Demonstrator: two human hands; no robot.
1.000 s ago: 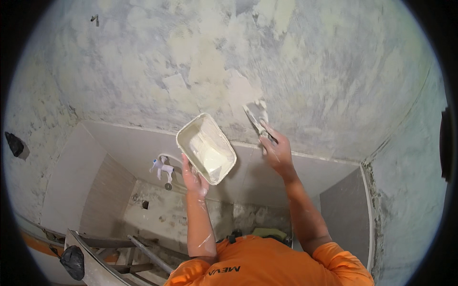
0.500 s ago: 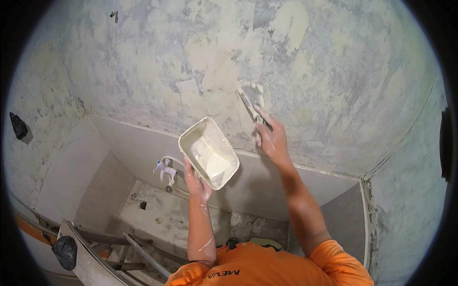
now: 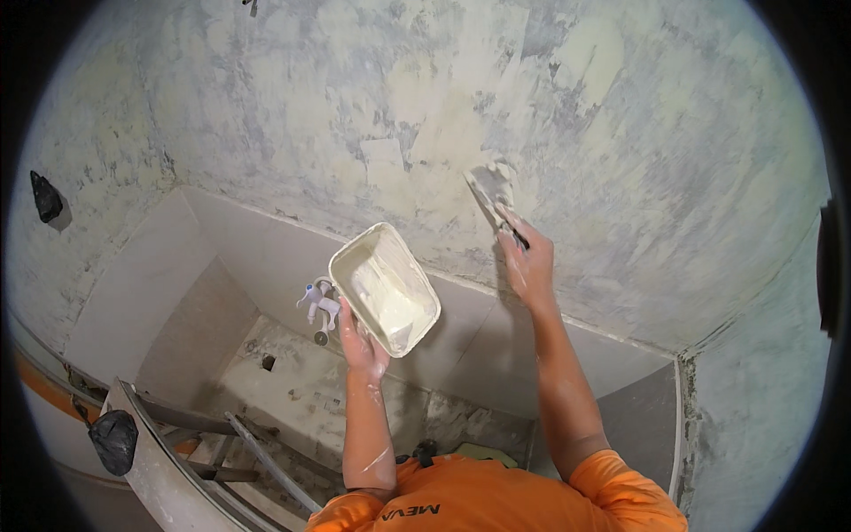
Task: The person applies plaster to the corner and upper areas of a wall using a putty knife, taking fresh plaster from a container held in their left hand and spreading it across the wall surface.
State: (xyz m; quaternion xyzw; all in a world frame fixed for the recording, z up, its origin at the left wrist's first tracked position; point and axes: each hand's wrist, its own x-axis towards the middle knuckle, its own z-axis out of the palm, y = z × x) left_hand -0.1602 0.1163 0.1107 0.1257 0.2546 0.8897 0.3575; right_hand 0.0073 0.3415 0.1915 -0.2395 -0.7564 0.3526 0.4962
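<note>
The right hand [image 3: 525, 257] is closed around the dark handle of a putty knife [image 3: 493, 197], whose paste-smeared blade points toward eleven o'clock and lies against the patchy plastered wall [image 3: 620, 133]; the exact contact edge is hard to make out under the filler. At eight o'clock from that hand, the left hand [image 3: 359, 341] supports a rectangular white mixing tray [image 3: 384, 288] from below, fingers curled under its near end, so the grip itself is mostly hidden by the tray. Pale filler coats the tray's inside. Just at nine o'clock of the tray, a white tap fitting [image 3: 316, 301] projects from the grey tiled lower wall [image 3: 177, 275]. Both forearms rise from an orange shirt [image 3: 479, 501], cut off by the lower edge. At seven o'clock, a ladder [image 3: 257, 461] is partly cropped, and a black bag [image 3: 113, 439] hangs at its side, contents unseen.
</note>
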